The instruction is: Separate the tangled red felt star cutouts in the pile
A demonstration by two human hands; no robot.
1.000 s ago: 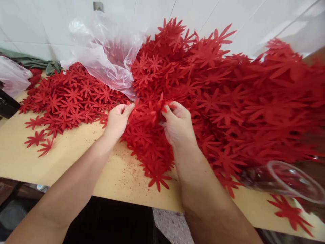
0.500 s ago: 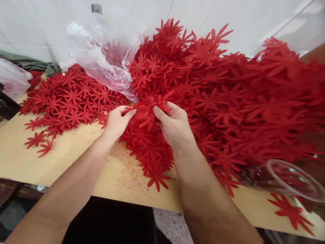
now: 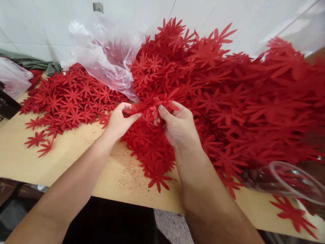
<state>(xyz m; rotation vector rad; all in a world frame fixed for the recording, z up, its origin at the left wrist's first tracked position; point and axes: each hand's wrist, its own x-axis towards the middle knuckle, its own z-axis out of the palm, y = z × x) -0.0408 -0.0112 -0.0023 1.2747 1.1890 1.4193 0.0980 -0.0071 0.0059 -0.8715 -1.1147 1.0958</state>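
- Your left hand [image 3: 119, 120] is right at the near-left edge of the big heap of red flower cut-outs [image 3: 215, 88], thumb and forefinger pinched shut on a small bunch of red cut-outs [image 3: 142, 109] pulled up off the heap.
- Your right hand [image 3: 179, 125] sits just beside it, fingers curled and closed on the other side of that same bunch, petals poking up past your fingertips.
- So both hands are clamped on one bunch, between them, just above the heap's near edge.
- My read: you're mid-separation, teasing stuck pieces apart from the bunch.
- The next move, as I judge it, calls for a light sideways peel at the petal tips, with one hand anchoring; these thin petals look easy to bend or tear.
- Pose check: both forearms come in from the near edge of the wooden table [image 3: 76, 159], wrists low, left palm turned inward, right hand knuckles toward you.
- Left of the heap lies a flatter spread of cut-outs [image 3: 66, 98], with a crumpled clear plastic bag [image 3: 104, 57] between the two.
- Near the heap's right front corner, a clear glass vessel [image 3: 289, 181] lies on its side.
- Red crumbs dust the table just in front of the heap.
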